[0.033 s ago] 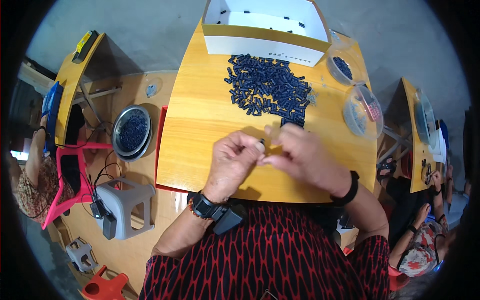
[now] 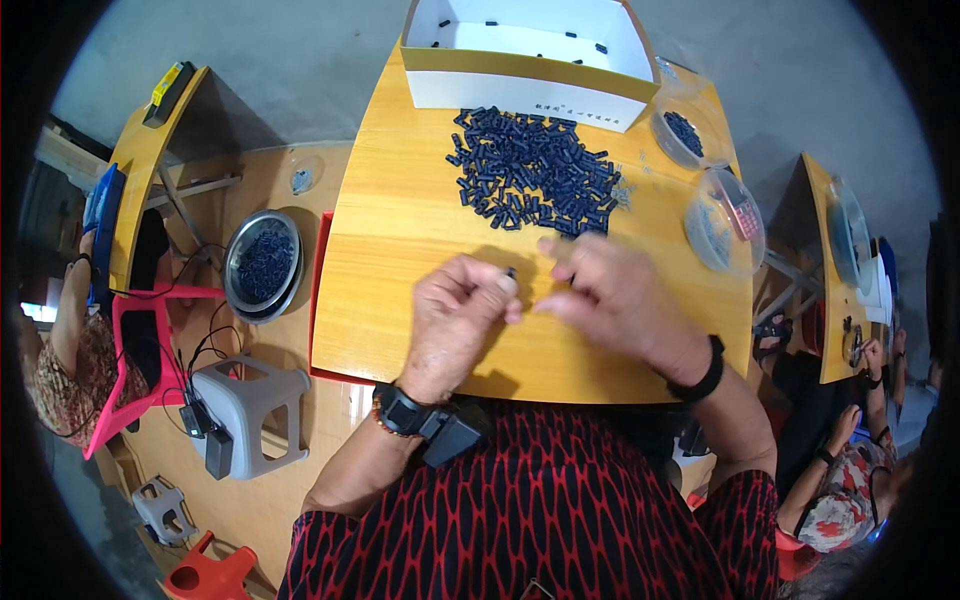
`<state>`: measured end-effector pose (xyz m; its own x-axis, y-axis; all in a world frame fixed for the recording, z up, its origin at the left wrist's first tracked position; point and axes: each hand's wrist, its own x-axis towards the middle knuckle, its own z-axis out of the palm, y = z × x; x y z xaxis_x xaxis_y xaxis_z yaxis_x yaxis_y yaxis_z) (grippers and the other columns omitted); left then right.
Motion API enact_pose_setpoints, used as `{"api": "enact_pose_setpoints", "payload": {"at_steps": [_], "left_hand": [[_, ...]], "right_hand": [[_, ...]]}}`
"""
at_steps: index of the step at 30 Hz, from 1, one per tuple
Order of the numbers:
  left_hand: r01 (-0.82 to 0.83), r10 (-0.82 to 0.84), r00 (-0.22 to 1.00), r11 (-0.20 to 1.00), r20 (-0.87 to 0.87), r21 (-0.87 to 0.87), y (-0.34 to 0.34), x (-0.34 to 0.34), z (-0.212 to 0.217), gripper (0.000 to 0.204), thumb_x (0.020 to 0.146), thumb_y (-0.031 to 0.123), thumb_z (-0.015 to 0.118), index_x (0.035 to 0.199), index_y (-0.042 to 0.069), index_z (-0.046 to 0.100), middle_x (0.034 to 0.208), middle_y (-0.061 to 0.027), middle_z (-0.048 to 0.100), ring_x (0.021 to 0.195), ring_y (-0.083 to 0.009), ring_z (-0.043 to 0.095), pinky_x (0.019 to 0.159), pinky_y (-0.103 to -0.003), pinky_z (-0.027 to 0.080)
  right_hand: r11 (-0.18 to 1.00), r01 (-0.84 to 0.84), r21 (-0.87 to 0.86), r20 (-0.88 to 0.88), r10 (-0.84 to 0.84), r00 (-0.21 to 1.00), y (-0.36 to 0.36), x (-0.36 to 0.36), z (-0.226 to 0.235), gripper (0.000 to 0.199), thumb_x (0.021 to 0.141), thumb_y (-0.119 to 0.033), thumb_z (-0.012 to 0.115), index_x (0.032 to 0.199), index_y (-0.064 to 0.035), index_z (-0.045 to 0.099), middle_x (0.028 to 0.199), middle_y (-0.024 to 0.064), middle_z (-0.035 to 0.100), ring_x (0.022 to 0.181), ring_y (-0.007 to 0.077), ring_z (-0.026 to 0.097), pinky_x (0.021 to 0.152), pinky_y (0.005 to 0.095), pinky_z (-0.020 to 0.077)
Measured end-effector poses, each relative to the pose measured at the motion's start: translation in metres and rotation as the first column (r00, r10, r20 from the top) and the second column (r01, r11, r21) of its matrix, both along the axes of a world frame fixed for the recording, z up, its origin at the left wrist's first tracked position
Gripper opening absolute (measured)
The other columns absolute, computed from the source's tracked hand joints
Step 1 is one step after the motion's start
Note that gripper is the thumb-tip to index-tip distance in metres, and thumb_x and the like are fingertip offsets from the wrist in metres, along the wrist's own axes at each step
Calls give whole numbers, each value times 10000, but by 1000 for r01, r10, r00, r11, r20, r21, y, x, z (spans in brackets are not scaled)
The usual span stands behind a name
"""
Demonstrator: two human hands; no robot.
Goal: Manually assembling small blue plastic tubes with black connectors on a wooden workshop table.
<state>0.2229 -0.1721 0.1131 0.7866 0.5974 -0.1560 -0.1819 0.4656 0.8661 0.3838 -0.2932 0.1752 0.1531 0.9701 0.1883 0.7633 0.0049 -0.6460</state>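
Observation:
My left hand (image 2: 452, 318) is closed over the tabletop, with thumb and forefinger pinching a small black cylindrical piece (image 2: 511, 273) whose end shows past the fingertips. Just to its right, my right hand (image 2: 620, 300) is somewhat smeared by motion. Its thumb and forefinger stand apart, and I see nothing held between them. Beyond both hands lies a loose heap of small black tubular pieces (image 2: 535, 170). The right hand's fingers are close to the heap's near edge.
A white and gold box (image 2: 530, 90) with a few black pieces stands behind the heap. Clear plastic tubs (image 2: 710, 250) line the table's (image 2: 380, 270) right side. Left, a metal bowl (image 2: 235, 275) of black pieces sits near a grey stool (image 2: 250, 420). Other people work at side tables.
My right hand has drawn a little to the right, away from my left hand. The gap between their fingertips is wider, and the left still pinches the black piece.

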Motion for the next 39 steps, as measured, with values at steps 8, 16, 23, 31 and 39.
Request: {"api": "enact_pose_setpoints", "payload": {"at_steps": [8,16,23,31,39], "left_hand": [[-589,596,791,683,135,432,85,-48,22,82,907,3,628,948,71,604,804,-29,624,670,-116,594,646,-264,507],[-625,783,607,575,-134,527,122,-121,-21,93,881,65,680,944,86,614,803,21,592,640,-62,535,554,-220,486],[-543,680,618,732,-394,412,115,-124,-28,100,884,163,698,945,117,634,842,40,599,722,-77,545,688,-261,475],[-527,728,665,617,-168,585,116,-120,-36,102,896,61,664,987,36,623,914,-2,623,791,-80,560,752,-244,480],[-323,419,908,727,-19,606,41,-46,23,105,905,32,660,1010,30,654,971,-24,664,870,-84,600,802,-230,483]], "right_hand": [[974,223,34,-18,-222,975,-36,29,-2,62,840,-20,628,894,8,633,808,144,581,754,310,592,671,375,467],[990,138,-2,25,-138,990,-26,18,-15,93,823,-60,639,781,8,591,783,150,526,741,339,568,659,428,462],[991,118,-70,176,-104,979,-13,18,-15,133,811,-84,659,752,-2,572,783,154,535,685,353,575,624,464,468],[993,100,57,112,-105,988,-8,17,-20,107,806,-64,666,789,13,593,791,159,552,658,332,581,594,420,470],[963,266,-41,-517,-248,819,-20,0,-16,96,861,-57,691,900,17,643,798,14,569,680,62,514,611,234,438]]}}
